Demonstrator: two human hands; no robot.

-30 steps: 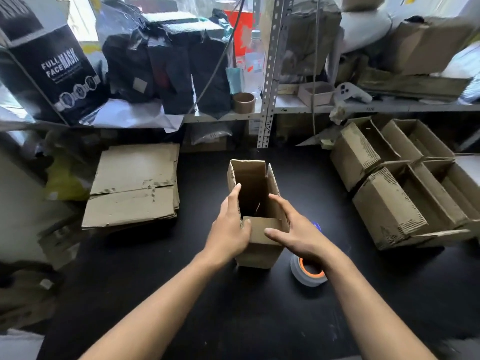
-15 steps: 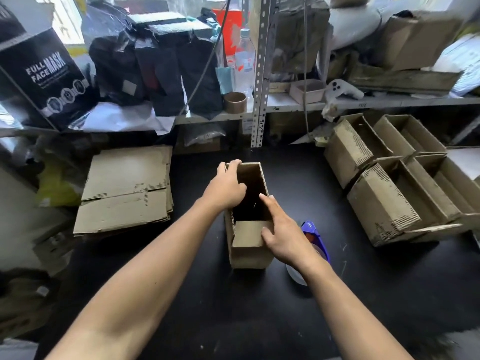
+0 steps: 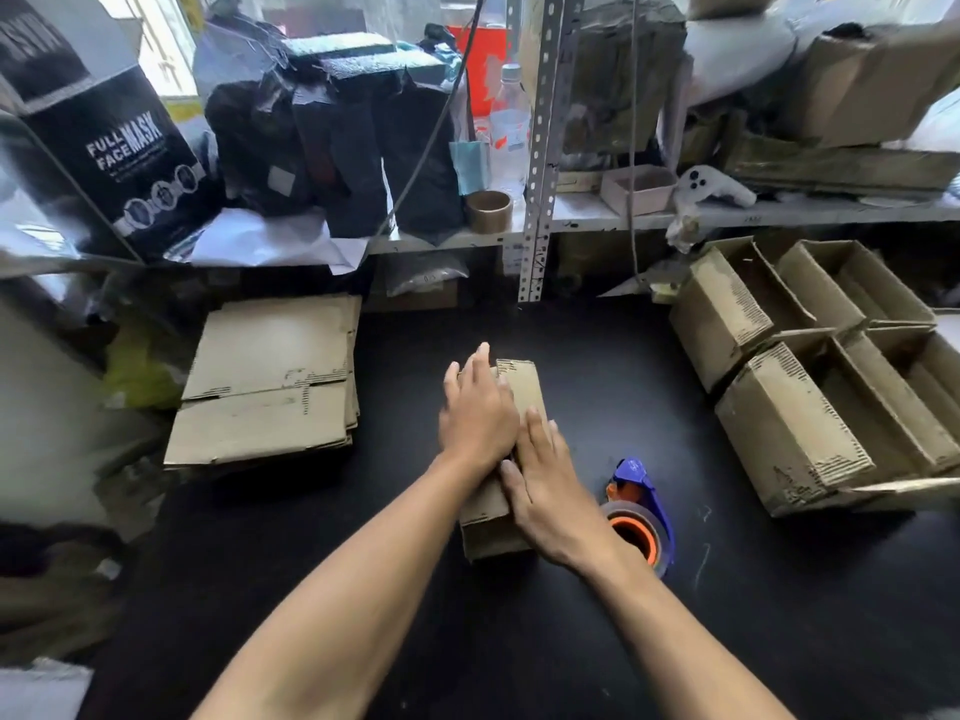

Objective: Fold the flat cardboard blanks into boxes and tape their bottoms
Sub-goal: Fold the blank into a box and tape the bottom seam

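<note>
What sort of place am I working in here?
Probably a small packing or stockroom bench: a stack of flat cardboard blanks, folded boxes and a tape dispenser below cluttered metal shelving.

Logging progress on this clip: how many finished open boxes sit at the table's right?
4, clustered at the right: back left, back right, front left, front right. More may lie beyond the frame edge.
</note>
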